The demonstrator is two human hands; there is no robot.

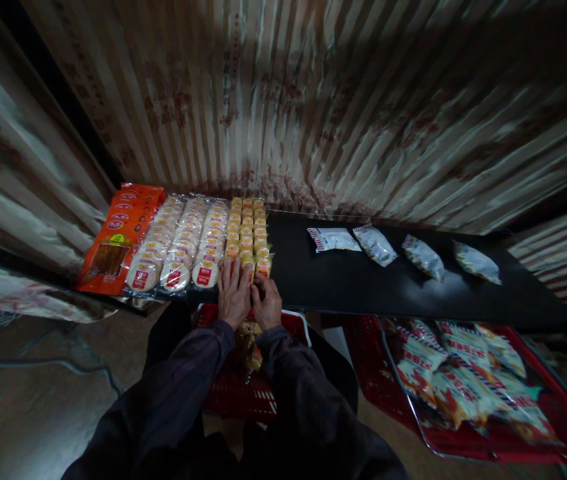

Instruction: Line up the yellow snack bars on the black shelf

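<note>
Rows of small yellow snack packets stand on the black shelf. My left hand lies against the front of these rows, its fingers stretched forward over the nearest packets. Beside it, my right hand has its fingers bent around the front end of the right-hand row, closed on a yellow packet; the fingertips are partly hidden. Below my hands, between my legs, a red basket holds a few yellowish packets, partly covered by my forearms.
Left of the yellow rows stand rows of round white packaged crackers and orange bags. Several silvery-white bags lie along the shelf's right half. At lower right, another red basket holds white-and-red bags. A striped curtain hangs behind.
</note>
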